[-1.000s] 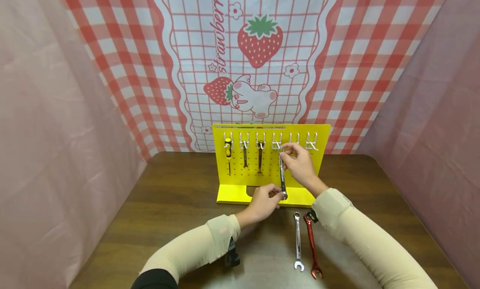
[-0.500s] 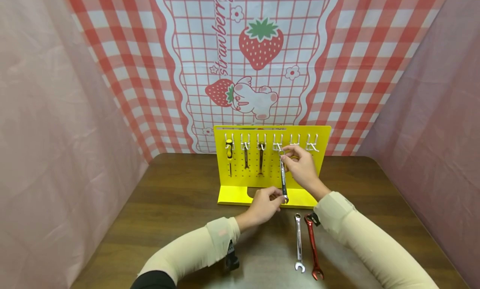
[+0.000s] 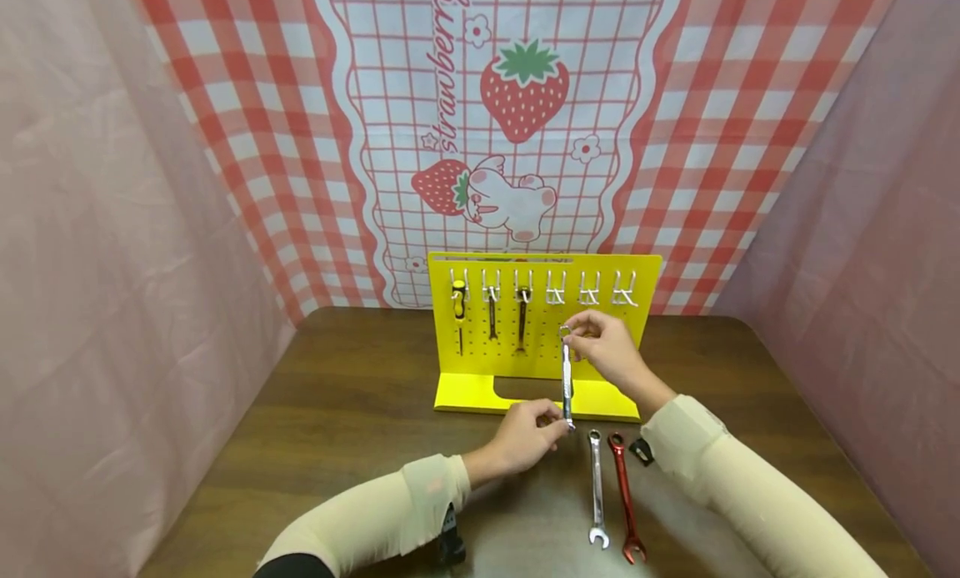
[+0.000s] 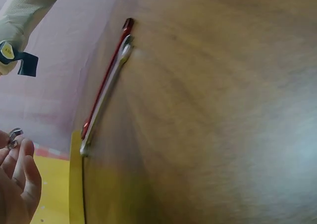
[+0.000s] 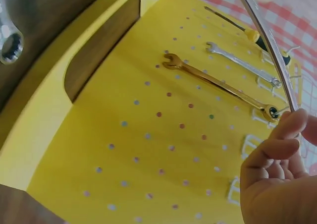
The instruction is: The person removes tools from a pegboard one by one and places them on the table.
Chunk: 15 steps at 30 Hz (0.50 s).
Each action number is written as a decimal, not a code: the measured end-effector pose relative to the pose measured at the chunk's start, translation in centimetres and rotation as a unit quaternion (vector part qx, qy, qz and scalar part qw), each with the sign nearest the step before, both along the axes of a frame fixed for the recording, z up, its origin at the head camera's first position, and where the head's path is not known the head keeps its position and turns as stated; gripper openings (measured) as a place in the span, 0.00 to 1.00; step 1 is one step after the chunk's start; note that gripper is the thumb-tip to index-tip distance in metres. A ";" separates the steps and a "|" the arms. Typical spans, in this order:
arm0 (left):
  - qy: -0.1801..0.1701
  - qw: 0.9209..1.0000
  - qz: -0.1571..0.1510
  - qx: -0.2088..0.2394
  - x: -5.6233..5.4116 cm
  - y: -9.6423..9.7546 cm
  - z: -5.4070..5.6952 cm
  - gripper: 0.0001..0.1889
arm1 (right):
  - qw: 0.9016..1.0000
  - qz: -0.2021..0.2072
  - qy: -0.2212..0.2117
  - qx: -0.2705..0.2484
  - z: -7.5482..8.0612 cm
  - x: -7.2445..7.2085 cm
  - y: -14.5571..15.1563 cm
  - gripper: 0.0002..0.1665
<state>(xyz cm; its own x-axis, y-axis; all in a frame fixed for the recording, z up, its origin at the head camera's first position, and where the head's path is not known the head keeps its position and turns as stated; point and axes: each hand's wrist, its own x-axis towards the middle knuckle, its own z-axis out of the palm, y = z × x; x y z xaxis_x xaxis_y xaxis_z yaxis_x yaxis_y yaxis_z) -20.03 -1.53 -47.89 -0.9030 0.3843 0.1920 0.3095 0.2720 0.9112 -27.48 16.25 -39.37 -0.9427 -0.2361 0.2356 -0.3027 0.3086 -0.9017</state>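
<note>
Checked red-and-white cloth (image 3: 757, 86) rises behind a wooden table (image 3: 360, 369), on which a yellow pegboard (image 3: 465, 389) stands with a screwdriver (image 3: 459, 305), a small wrench (image 3: 492, 318) and a bronze-coloured wrench (image 3: 522, 321) hanging from its left-hand hooks. In front of the board, below and apart from the fourth hook (image 3: 556, 293), the held wrench (image 3: 567, 379) hangs in the air, nearly upright. The right hand (image 3: 611, 351) has it in a narrow fingertip grip by the upper, ring end; the left hand (image 3: 522, 434) seems to pinch the lower tip, though the exact contact is hard to make out. Slipping looks the likeliest trouble, since the metal is shiny and both grips are small; dropped, it could strike the loose silver wrench (image 3: 597, 488) or the red wrench (image 3: 626, 499) lying just beside each other on the table. Should the left hand let go early, the lower end might swing and knock the bronze-coloured wrench. Fingers around the ring could also cover its hole, making any meeting with a hook clumsy.
</note>
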 end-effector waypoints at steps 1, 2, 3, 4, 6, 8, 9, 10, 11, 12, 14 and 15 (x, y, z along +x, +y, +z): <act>-0.003 1.000 -0.006 -0.006 0.2 -0.1 -0.2 0.04 | 1.000 0.002 -0.013 0.007 -0.2 0.1 0.2 0.11; -0.007 1.000 -0.011 -0.013 0.4 -0.1 -0.4 0.04 | 1.000 0.005 -0.027 0.012 -0.3 0.2 0.3 0.11; -0.011 1.000 -0.016 -0.023 0.5 -0.1 -0.6 0.04 | 0.999 0.007 -0.040 0.019 -0.6 0.3 0.5 0.11; -0.010 0.999 -0.021 -0.035 0.7 -0.2 -0.8 0.04 | 0.998 0.009 -0.053 0.026 -0.8 0.4 0.7 0.11; -0.006 0.998 -0.025 -0.063 1.0 -0.1 -1.1 0.04 | 0.996 0.015 -0.076 0.037 -1.4 0.5 1.1 0.12; -0.006 0.996 -0.027 -0.089 1.3 -0.1 -1.2 0.05 | 0.994 0.022 -0.095 0.051 -2.0 0.6 1.3 0.12; -0.004 0.994 -0.029 -0.103 1.5 -0.1 -1.3 0.05 | 0.992 0.025 -0.106 0.058 -2.3 0.6 1.5 0.12; -0.001 0.993 -0.031 -0.115 1.7 -0.1 -1.4 0.05 | 0.991 0.028 -0.113 0.064 -2.6 0.6 1.5 0.11; -0.002 0.992 -0.033 -0.124 1.9 0.0 -1.4 0.06 | 0.990 0.032 -0.120 0.072 -2.9 0.6 1.6 0.11; -0.004 0.990 -0.038 -0.132 2.1 0.0 -1.5 0.07 | 0.988 0.036 -0.126 0.079 -3.2 0.7 1.6 0.11; -0.007 0.988 -0.045 -0.148 2.6 0.1 -1.6 0.08 | 0.986 0.044 -0.135 0.091 -3.8 0.8 1.7 0.09; -0.006 0.986 -0.047 -0.157 2.7 0.1 -1.7 0.09 | 0.984 0.047 -0.139 0.097 -4.2 0.9 1.7 0.09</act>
